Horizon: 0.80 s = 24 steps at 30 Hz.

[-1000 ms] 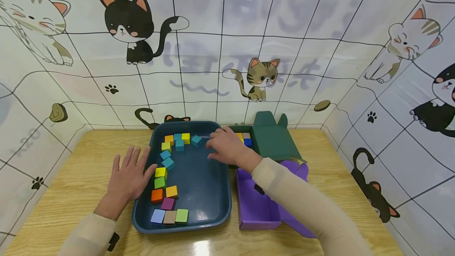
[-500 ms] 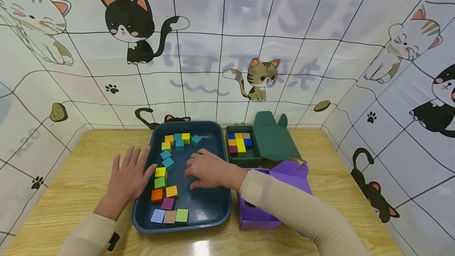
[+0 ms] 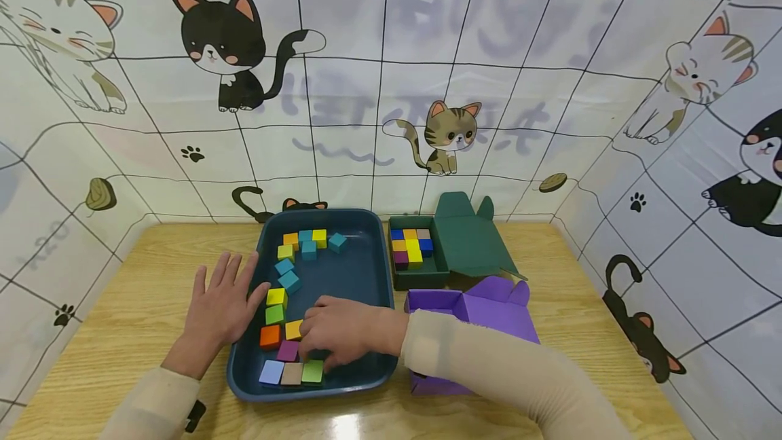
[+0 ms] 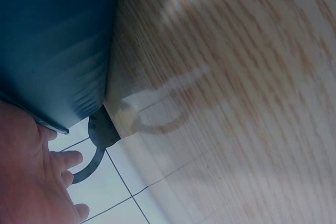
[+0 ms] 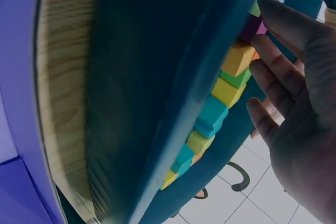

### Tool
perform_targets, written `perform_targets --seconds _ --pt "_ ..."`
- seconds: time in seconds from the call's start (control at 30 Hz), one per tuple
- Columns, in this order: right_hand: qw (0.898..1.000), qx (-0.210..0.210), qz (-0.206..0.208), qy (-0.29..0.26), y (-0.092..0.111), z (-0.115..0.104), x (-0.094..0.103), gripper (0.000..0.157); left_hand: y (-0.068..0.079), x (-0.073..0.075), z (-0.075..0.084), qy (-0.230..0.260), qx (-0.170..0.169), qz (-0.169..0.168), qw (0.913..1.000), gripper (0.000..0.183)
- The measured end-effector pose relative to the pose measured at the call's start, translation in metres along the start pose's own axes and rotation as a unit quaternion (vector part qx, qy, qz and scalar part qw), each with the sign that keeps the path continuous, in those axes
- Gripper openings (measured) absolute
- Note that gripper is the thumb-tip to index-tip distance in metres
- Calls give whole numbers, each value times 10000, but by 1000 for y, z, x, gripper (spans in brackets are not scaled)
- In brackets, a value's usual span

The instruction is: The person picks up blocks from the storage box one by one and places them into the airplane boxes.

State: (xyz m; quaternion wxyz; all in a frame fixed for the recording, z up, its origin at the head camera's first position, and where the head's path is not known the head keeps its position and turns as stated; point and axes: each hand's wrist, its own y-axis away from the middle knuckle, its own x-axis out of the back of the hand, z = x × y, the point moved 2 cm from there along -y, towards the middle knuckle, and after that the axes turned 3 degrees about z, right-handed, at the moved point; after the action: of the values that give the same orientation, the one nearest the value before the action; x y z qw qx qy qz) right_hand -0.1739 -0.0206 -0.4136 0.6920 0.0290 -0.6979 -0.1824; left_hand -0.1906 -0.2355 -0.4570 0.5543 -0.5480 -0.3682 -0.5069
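Over the front part of a dark blue tray [image 3: 351, 284], my right hand [image 3: 345, 330] reaches down with its fingers apart. Its thumb is right at a light green cube [image 3: 313, 371]; its fingertips overlap the purple cube [image 3: 288, 350] and yellow-orange cube [image 3: 293, 330]. In the right wrist view, thumb and fingers of the right hand [image 5: 304, 77] are spread, with no cube between them. My left hand [image 3: 222, 297] lies with fingers stretched at the tray's left rim, the thumb reaching over it toward a yellow cube [image 3: 276, 297]. Below, the left wrist view shows the left hand [image 4: 31, 166] beside the tray wall [image 4: 52, 40].
Teal cubes [image 3: 290, 281] and several others line the tray's left and back. An open green box [image 3: 436, 276] holding several cubes stands right of the tray, its lid folded rightward. In front of it is an open purple box [image 3: 434, 299], partly behind my right sleeve [image 3: 482, 352].
My right hand has moved from the tray's back right rim by the green box, forward and left to the front cubes. The green box's cubes are now uncovered. My left hand stays put.
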Motion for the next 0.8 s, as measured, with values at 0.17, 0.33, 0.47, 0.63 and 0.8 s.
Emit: perform_targets --seconds 0.17,0.33,0.47,0.63,0.8 --pt "9998 211 -46 18 -3 -4 -5 38 0 -1 0 10 -3 16 10000 67" --pt "9995 249 -32 172 -6 -6 -8 38 0 -2 0 41 -8 48 10000 67" --pt "9994 233 -61 255 -6 -7 -9 35 -1 -3 -1 66 -12 52 10000 67" --pt "9992 162 -141 336 -5 -6 -11 37 -1 -4 -1 41 -40 97 9999 66" --pt "9992 41 -190 336 -3 -5 -12 40 -1 -4 -1 51 -34 78 10000 67"
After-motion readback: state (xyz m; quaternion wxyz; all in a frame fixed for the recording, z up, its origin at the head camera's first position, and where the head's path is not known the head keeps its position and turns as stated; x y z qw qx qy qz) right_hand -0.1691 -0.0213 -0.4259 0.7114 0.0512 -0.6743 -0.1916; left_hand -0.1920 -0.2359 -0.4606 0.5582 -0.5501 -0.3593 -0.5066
